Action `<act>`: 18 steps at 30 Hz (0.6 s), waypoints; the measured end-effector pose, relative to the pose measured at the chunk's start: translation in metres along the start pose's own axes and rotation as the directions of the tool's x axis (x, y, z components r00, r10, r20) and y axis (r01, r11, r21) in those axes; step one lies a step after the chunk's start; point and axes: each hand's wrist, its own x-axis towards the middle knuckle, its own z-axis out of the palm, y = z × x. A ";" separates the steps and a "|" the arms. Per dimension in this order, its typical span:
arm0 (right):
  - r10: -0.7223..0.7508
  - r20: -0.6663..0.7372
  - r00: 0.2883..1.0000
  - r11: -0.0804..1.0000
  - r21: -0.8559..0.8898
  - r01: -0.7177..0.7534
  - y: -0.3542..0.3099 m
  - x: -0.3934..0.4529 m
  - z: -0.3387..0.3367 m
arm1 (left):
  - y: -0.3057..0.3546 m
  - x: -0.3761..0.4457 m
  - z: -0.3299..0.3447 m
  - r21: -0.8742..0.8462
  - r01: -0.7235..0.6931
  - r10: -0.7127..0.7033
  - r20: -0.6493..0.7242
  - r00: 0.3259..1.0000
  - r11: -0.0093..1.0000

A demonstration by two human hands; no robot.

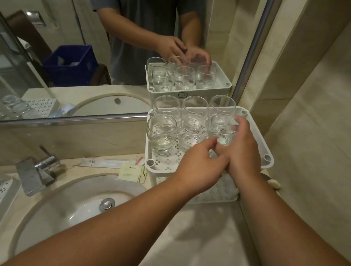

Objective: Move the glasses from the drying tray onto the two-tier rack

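Gripping a clear, round-bellied glass [223,130] on the rack [270,161] top tier, right hand [242,152]; left hand [199,166], loosely curled, at 7 o'clock; bare tier toward 6 o'clock.

Single head-worn wide-angle view, looking forward and steeply down over a bathroom counter [200,235]. Both forearms run up from the bottom edge toward the white two-tier rack [260,137] at centre-right, close to the lens. Sink [64,206] sits lower left, tap [36,174] beside it. Wall mirror [76,47] fills the upper left and faces the camera, repeating the rack top from the opposite side. Edges bow from lens distortion.
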 end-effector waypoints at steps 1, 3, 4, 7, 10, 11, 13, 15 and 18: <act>-0.009 -0.005 1.000 1.000 -0.015 0.009 0.000 -0.001 0.001 | -0.001 -0.001 0.000 -0.006 -0.002 0.002 -0.009 1.000 1.000; -0.020 -0.011 1.000 0.999 -0.044 0.020 0.001 -0.002 0.002 | -0.002 -0.003 0.000 -0.025 -0.009 0.009 -0.021 1.000 1.000; -0.025 -0.011 1.000 0.998 -0.057 0.024 0.001 -0.003 0.003 | -0.003 -0.003 0.000 -0.028 -0.014 0.013 -0.023 1.000 1.000; -0.039 -0.024 0.999 0.997 -0.072 0.037 0.002 -0.004 0.004 | -0.006 -0.004 0.000 -0.039 -0.012 0.011 -0.026 1.000 0.999; -0.062 -0.053 0.997 0.995 -0.079 0.057 0.000 -0.007 0.004 | -0.008 -0.006 -0.001 -0.092 -0.009 0.005 -0.038 0.999 0.996; -0.073 -0.078 0.994 0.994 -0.081 0.067 0.000 -0.009 0.003 | -0.009 -0.007 -0.001 -0.115 -0.003 -0.002 -0.040 0.999 0.993; -0.118 -0.141 0.983 0.992 -0.069 0.109 -0.002 -0.016 0.001 | -0.009 -0.012 -0.001 -0.144 -0.001 -0.005 -0.040 0.999 0.990; -0.181 -0.201 0.963 0.983 -0.040 0.177 -0.004 -0.024 -0.003 | -0.009 -0.018 -0.003 -0.163 -0.030 0.025 -0.029 0.999 0.986; -0.206 -0.235 0.950 0.976 0.021 0.217 -0.012 -0.039 -0.007 | -0.010 -0.031 -0.012 -0.178 -0.096 0.088 -0.050 0.995 0.979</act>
